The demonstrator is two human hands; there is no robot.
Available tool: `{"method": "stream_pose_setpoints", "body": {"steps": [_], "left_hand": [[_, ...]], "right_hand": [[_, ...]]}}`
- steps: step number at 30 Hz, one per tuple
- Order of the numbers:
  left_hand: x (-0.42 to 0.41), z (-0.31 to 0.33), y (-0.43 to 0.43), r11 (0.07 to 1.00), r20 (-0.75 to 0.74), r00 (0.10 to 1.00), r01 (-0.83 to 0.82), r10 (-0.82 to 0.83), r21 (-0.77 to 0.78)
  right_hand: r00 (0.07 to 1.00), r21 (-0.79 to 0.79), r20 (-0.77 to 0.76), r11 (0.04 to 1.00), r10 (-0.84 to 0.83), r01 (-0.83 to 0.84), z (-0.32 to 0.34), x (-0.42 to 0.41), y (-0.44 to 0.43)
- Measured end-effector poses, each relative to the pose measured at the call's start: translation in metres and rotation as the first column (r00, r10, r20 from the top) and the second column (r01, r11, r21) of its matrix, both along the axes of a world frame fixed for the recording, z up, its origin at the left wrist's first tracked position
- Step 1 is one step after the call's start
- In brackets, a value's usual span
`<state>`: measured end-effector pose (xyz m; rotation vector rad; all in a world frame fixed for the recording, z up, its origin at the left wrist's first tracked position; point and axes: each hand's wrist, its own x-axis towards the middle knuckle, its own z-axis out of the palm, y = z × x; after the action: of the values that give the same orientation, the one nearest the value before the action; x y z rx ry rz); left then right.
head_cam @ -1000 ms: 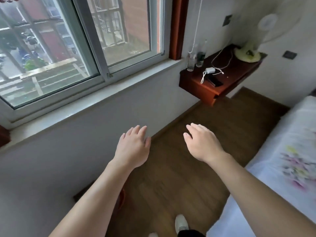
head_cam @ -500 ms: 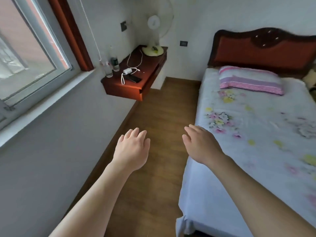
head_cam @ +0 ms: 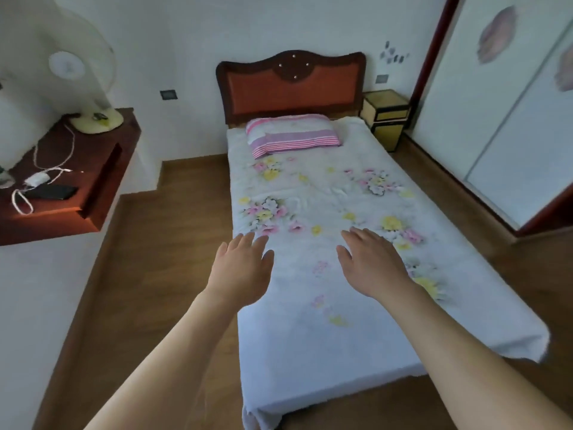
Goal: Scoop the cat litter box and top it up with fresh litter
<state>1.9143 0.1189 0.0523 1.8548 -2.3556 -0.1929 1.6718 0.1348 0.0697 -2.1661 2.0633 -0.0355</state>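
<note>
At the far left of the frame you have a dark red wooden shelf [head_cam: 71, 193] fixed to the wall, and on it, toward the upper left, stands a pale desk fan [head_cam: 82, 88] on its round base. In front of the fan a white cable [head_cam: 52, 162] loops across the shelf to a small white charger [head_cam: 37, 179], and a black phone [head_cam: 51, 191] lies flat just beside that. Below the shelf the brown wood floor [head_cam: 173, 243] runs down the left side of the bed. Your left hand [head_cam: 240, 271] is raised in the lower middle of the frame, palm down, fingers spread loosely and holding nothing; it hangs over the left edge of the bed [head_cam: 325, 321], which fills the centre with a white flowered sheet. At the top of the bed a pink striped pillow [head_cam: 291, 135] rests against the red and dark wood headboard [head_cam: 291, 88]. Your right hand [head_cam: 373, 265] is just right of centre, also palm down, fingers relaxed and open, gripping nothing, above the sheet. Right of the headboard a yellow bedside cabinet [head_cam: 386, 119] stands in the corner, and the white wardrobe doors [head_cam: 502, 119] take the right edge. No litter box, scoop or litter shows anywhere in this view, so you cannot tell where they are.
</note>
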Motion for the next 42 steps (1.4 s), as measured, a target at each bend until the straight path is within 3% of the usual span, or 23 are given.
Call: {"method": "stream_pose_setpoints", "body": {"steps": [8, 18, 26, 36, 42], "left_hand": [[-0.111, -0.009, -0.061, 0.937, -0.004, 0.938, 0.346, -0.346, 0.044], [-0.311, -0.018, -0.077, 0.717, -0.006, 0.719, 0.693, -0.695, 0.077], [-0.498, -0.021, -0.053, 0.599, -0.031, 0.606, 0.792, -0.795, 0.121], [-0.673, -0.014, -0.051, 0.518, -0.022, 0.528, 0.84, -0.849, 0.16], [-0.802, -0.033, -0.075, 0.426, -0.029, 0.439, 0.884, -0.898, 0.191]], "right_hand": [[0.935, 0.002, 0.013, 0.935, -0.356, 0.356, -0.013, -0.096, 0.022], [0.713, 0.032, 0.033, 0.714, -0.7, 0.7, -0.008, -0.224, 0.087], [0.552, 0.007, 0.026, 0.552, -0.833, 0.834, -0.021, -0.377, 0.135], [0.463, 0.037, 0.017, 0.464, -0.886, 0.885, -0.018, -0.539, 0.146], [0.35, 0.048, 0.027, 0.351, -0.936, 0.935, -0.039, -0.65, 0.145]]}}
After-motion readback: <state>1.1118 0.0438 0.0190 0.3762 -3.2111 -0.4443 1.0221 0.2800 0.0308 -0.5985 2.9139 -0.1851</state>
